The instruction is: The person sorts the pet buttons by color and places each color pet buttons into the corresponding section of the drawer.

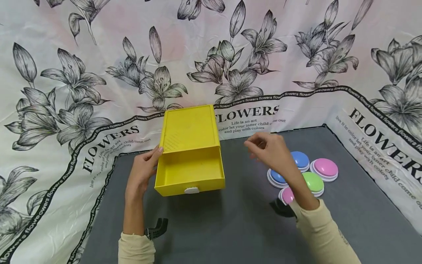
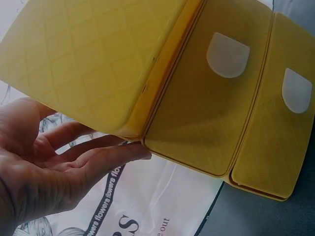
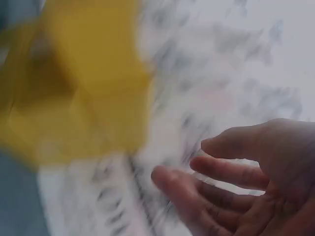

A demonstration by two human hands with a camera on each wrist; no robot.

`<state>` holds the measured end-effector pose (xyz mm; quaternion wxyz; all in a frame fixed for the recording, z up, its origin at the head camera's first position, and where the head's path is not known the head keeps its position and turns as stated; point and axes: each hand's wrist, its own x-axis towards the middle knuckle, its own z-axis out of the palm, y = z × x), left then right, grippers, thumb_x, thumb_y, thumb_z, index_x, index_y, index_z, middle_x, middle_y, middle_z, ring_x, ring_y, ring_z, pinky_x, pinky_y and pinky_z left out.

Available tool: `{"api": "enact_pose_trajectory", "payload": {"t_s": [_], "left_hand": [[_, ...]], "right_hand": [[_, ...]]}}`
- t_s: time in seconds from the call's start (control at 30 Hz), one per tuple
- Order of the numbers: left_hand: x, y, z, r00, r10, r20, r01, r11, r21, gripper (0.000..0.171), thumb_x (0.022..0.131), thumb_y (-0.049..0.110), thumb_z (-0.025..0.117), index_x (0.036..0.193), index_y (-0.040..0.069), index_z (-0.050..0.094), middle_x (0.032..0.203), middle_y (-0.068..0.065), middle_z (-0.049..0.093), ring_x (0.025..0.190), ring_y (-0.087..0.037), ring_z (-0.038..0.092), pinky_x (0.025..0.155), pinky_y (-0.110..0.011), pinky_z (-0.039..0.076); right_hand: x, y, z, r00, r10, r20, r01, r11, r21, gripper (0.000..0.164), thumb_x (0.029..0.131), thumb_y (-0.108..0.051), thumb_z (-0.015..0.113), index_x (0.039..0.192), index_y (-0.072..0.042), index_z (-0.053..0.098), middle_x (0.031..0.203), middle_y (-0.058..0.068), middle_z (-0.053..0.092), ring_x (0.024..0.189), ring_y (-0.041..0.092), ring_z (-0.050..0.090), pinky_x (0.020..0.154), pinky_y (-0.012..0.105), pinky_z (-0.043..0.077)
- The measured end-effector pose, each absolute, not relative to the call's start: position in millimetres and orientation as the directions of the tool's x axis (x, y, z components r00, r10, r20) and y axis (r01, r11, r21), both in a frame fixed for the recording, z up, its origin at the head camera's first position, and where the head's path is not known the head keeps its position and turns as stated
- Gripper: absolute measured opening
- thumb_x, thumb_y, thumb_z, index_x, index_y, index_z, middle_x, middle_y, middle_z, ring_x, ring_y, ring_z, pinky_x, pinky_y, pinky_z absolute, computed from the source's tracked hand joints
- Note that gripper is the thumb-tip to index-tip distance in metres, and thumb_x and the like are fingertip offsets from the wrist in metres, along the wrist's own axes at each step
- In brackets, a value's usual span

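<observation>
A yellow drawer unit (image 1: 189,128) stands ahead, its top drawer (image 1: 191,168) pulled out with a bare inside and a white handle (image 1: 192,190) on the front. In the left wrist view, two lower drawers with white handles (image 2: 228,55) are closed beneath it. My left hand (image 1: 140,174) is at the unit's left side, thumb tip at the front corner beside the drawer, fingers extended along the side. To the right of the unit, my right hand (image 1: 271,150) hovers in the air, fingers loosely bent and holding nothing. The right wrist view is blurred.
On the grey tabletop (image 1: 204,234) at the right lie several round domes with white bases: blue (image 1: 300,160), pink (image 1: 325,167) and green (image 1: 314,182). My right forearm partly covers them. A flower-printed cloth (image 1: 237,66) rises behind and at both sides.
</observation>
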<state>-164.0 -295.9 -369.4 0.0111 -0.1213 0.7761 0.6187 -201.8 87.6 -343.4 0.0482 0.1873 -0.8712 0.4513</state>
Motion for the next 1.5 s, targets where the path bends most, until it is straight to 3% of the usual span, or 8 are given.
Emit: {"api": "enact_pose_trajectory", "payload": {"t_s": [0.13,0.27,0.43,0.57,0.9,1.13,1.37,1.5], "left_hand": [[-165.1,-296.5,-369.4,-0.971,-0.167,-0.169,-0.202,0.205,0.958,0.071,0.102,0.055,0.061,0.158,0.014,0.045,0.168,-0.001,0.04,0.146,-0.038,0.052,0.12,-0.057,0.048],[-166.5,-296.7,-369.6,-0.973,-0.164,-0.164,-0.197,0.216,0.956,0.072,0.102,0.056,0.061,0.158,0.015,0.044,0.169,-0.001,0.039,0.147,-0.038,0.051,0.12,-0.058,0.048],[-165.0,-296.3,-370.3,-0.971,-0.175,-0.164,-0.201,0.221,0.954,0.072,0.103,0.056,0.06,0.159,0.013,0.043,0.169,0.0,0.038,0.148,-0.037,0.05,0.121,-0.057,0.047],[-164.0,-294.6,-373.6,-0.973,-0.166,-0.163,-0.198,0.223,0.955,0.074,0.102,0.057,0.06,0.159,0.013,0.043,0.169,-0.001,0.038,0.147,-0.037,0.051,0.12,-0.057,0.048],[-162.8,-292.1,-372.2,-0.974,-0.168,-0.152,-0.187,0.216,0.958,0.074,0.102,0.056,0.061,0.159,0.011,0.044,0.169,-0.001,0.04,0.147,-0.035,0.052,0.118,-0.056,0.049],[-163.1,-291.8,-370.0,-0.976,-0.155,-0.152,-0.182,0.201,0.963,0.071,0.104,0.053,0.059,0.159,0.011,0.043,0.169,0.003,0.037,0.146,-0.035,0.052,0.118,-0.053,0.05],[-164.3,-292.5,-371.7,-0.972,-0.176,-0.156,-0.191,0.203,0.96,0.073,0.102,0.055,0.061,0.158,0.011,0.045,0.169,0.005,0.038,0.145,-0.035,0.053,0.115,-0.053,0.053],[-165.3,-293.0,-372.7,-0.967,-0.192,-0.166,-0.205,0.207,0.957,0.075,0.101,0.057,0.061,0.158,0.012,0.045,0.169,0.004,0.04,0.143,-0.034,0.055,0.115,-0.052,0.054]], "right_hand": [[-249.8,111.1,-369.5,-0.943,-0.291,0.161,-0.322,0.672,-0.667,0.027,0.103,-0.02,0.067,0.118,0.001,0.073,0.108,0.023,0.077,0.095,0.035,0.076,0.082,0.049,0.064],[-284.0,122.9,-408.6,-0.956,-0.292,0.013,-0.253,0.804,-0.539,0.041,0.101,-0.02,0.067,0.132,0.007,0.063,0.128,0.034,0.067,0.116,0.049,0.065,0.096,0.062,0.057],[-298.7,128.7,-455.3,-0.966,-0.214,-0.145,-0.132,0.889,-0.438,0.067,0.095,-0.023,0.074,0.151,0.003,0.047,0.144,0.042,0.046,0.132,0.064,0.045,0.111,0.076,0.041],[-296.7,134.1,-471.2,-0.961,-0.168,-0.219,-0.067,0.912,-0.405,0.077,0.089,-0.021,0.078,0.154,0.0,0.044,0.145,0.044,0.041,0.133,0.068,0.041,0.112,0.081,0.037],[-293.8,140.4,-470.3,-0.964,-0.185,-0.192,-0.08,0.887,-0.454,0.07,0.091,-0.015,0.077,0.151,0.003,0.046,0.142,0.046,0.036,0.128,0.066,0.04,0.104,0.078,0.045],[-287.0,133.4,-455.8,-0.988,-0.157,-0.002,-0.136,0.862,-0.489,0.065,0.088,-0.018,0.08,0.144,0.002,0.054,0.134,0.042,0.038,0.119,0.061,0.042,0.095,0.075,0.048],[-266.6,118.2,-404.2,-0.974,-0.219,0.058,-0.218,0.836,-0.503,0.062,0.09,-0.029,0.079,0.143,-0.006,0.057,0.124,0.036,0.048,0.106,0.049,0.046,0.073,0.052,0.051],[-251.5,107.1,-374.6,-0.958,-0.276,0.075,-0.275,0.818,-0.504,0.066,0.092,-0.032,0.079,0.148,-0.006,0.055,0.122,0.034,0.053,0.106,0.047,0.048,0.069,0.043,0.051]]}}
